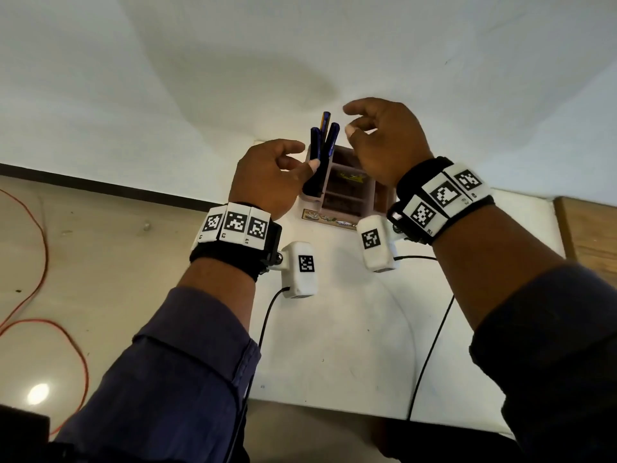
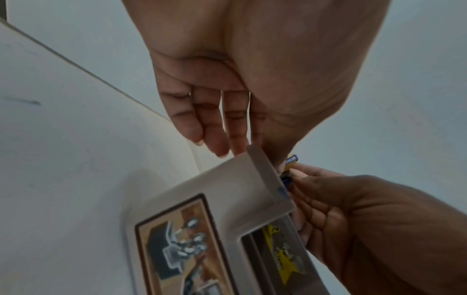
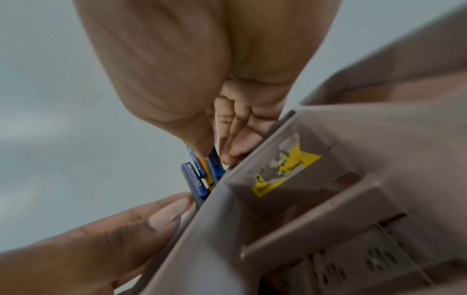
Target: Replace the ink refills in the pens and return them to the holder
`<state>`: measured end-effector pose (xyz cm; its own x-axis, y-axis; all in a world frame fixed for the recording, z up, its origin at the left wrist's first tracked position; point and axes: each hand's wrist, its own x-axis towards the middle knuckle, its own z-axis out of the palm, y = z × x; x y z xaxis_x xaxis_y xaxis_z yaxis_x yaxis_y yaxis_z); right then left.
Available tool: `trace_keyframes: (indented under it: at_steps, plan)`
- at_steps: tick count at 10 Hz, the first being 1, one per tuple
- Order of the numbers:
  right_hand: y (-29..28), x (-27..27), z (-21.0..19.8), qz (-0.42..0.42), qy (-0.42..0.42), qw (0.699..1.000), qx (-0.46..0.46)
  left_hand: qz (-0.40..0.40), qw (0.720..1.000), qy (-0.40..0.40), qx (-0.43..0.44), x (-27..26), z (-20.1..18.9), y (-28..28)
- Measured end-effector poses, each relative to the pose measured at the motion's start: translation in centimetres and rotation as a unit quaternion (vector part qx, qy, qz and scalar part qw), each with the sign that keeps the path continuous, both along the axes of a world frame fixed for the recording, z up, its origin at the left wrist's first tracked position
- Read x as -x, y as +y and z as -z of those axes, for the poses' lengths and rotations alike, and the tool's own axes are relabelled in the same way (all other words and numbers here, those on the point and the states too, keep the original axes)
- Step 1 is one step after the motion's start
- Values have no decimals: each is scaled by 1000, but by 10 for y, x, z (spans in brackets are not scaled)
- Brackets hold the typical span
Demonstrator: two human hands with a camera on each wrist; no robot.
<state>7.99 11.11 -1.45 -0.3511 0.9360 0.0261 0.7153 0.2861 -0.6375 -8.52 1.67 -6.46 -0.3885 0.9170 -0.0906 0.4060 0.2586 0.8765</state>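
A pinkish-grey pen holder (image 1: 329, 182) stands at the far edge of the white table. Three dark blue pens (image 1: 320, 145), one with a yellow barrel, stand upright in its left compartment. My left hand (image 1: 300, 157) is beside that compartment with relaxed fingers, and its thumb (image 3: 164, 211) touches the pens at the holder's wall (image 3: 328, 139). My right hand (image 1: 354, 120) hovers over the holder with loosely curled fingers just right of the pen tops (image 3: 197, 177), and nothing shows in its grip. The left wrist view shows the holder's corner (image 2: 252, 179) and a bit of the pens (image 2: 290, 159).
The holder sits near the table's (image 1: 334, 329) far left corner, close to a white wall. An orange cable (image 1: 43, 262) lies on the floor at left. A wooden surface (image 1: 587, 228) adjoins the table at right. Black wrist-camera cables trail over the table.
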Motion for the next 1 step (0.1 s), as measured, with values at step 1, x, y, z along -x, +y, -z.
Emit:
trace_keyframes:
  at_steps: [1]
  plan:
    - [-12,-33,-5,71,-19,996,-40,-19,1000,11,22,6,5,2]
